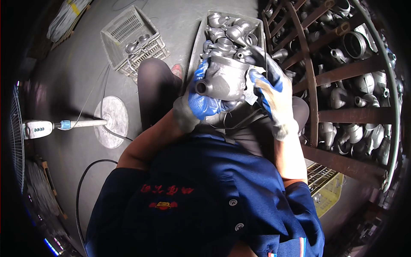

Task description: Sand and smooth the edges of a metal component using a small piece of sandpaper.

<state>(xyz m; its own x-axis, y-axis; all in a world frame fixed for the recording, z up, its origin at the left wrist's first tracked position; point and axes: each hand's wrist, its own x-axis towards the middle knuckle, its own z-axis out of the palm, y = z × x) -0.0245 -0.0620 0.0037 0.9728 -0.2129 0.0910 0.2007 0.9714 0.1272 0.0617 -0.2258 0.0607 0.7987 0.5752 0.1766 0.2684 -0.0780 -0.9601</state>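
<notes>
Above my lap I hold a grey metal casting, a hollow round housing with a threaded rim and a short pipe stub pointing toward my left. My left hand, in a blue-coated glove, wraps around its left side and underside. At the casting's right side, my gloved right hand is closed on a small pale flat piece, perhaps cloth or sandpaper; its kind does not show clearly. Some fingers of both hands are hidden. Just beyond sits a long grey bin with several similar castings.
To the right rises a rusty metal cage full of castings. A grey plastic crate holding a few parts stands far left. A standing fan with a round base is at left. A yellow crate lies low right; a cable crosses the floor.
</notes>
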